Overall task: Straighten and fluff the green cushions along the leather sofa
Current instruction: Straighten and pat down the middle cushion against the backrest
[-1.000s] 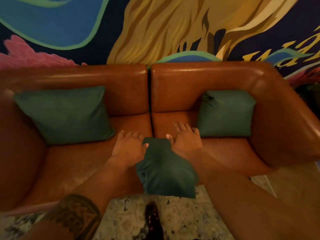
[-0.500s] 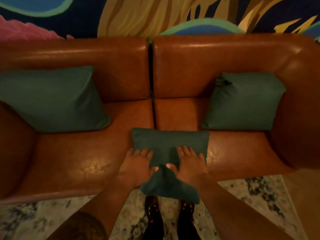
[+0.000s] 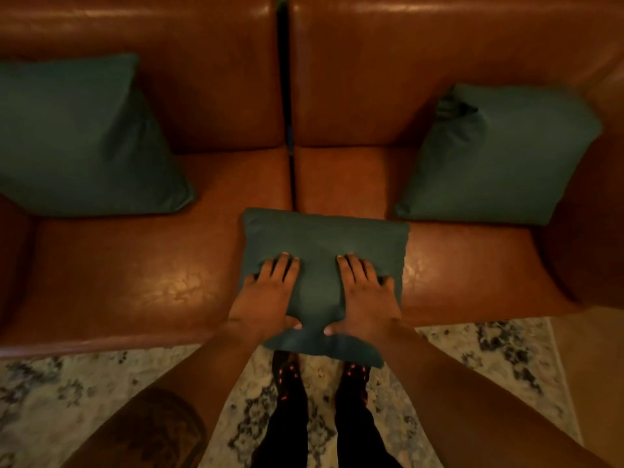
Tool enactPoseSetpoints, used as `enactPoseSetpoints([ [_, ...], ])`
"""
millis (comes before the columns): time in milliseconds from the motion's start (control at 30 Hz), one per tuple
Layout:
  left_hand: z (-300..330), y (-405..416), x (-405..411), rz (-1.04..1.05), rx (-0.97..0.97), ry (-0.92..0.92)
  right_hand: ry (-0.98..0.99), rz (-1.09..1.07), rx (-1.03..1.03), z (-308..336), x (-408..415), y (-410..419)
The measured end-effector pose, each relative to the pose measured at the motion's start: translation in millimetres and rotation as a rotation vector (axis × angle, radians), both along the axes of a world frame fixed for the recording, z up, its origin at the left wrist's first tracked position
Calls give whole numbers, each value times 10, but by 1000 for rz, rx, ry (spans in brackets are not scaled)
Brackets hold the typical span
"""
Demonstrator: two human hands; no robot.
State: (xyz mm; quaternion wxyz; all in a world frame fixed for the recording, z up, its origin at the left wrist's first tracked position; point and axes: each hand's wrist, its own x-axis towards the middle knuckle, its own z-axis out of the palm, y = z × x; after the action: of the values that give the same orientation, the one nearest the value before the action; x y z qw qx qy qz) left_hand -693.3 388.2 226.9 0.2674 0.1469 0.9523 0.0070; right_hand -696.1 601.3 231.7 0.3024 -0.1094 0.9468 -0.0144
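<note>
Both hands, left (image 3: 266,295) and right (image 3: 366,295), lie flat with straight fingers on the middle cushion (image 3: 320,244), which overhangs the sofa (image 3: 135,282) edge and could slide off.

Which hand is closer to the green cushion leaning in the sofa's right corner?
Right. The right hand presses the middle cushion on the side below the corner cushion; the left hand presses its far side.
</note>
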Motion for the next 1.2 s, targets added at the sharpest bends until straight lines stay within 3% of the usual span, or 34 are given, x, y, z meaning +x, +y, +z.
enactPoseSetpoints([
  [367,496,-94,-1324,67,145,-169,-115,-148,-201,504,-1321,-52],
  [600,792,-288,-2173,162,201,-203,-220,-89,-340,674,-2284,-184],
  [800,540,-452,-2863,341,200,-142,-92,88,-138,674,-3104,-378],
  [1000,720,-386,-3565,395,254,-127,-90,120,-86,831,-3845,-406],
  [1200,691,-472,-4229,384,126,-74,106,125,-16,757,-4442,-656],
])
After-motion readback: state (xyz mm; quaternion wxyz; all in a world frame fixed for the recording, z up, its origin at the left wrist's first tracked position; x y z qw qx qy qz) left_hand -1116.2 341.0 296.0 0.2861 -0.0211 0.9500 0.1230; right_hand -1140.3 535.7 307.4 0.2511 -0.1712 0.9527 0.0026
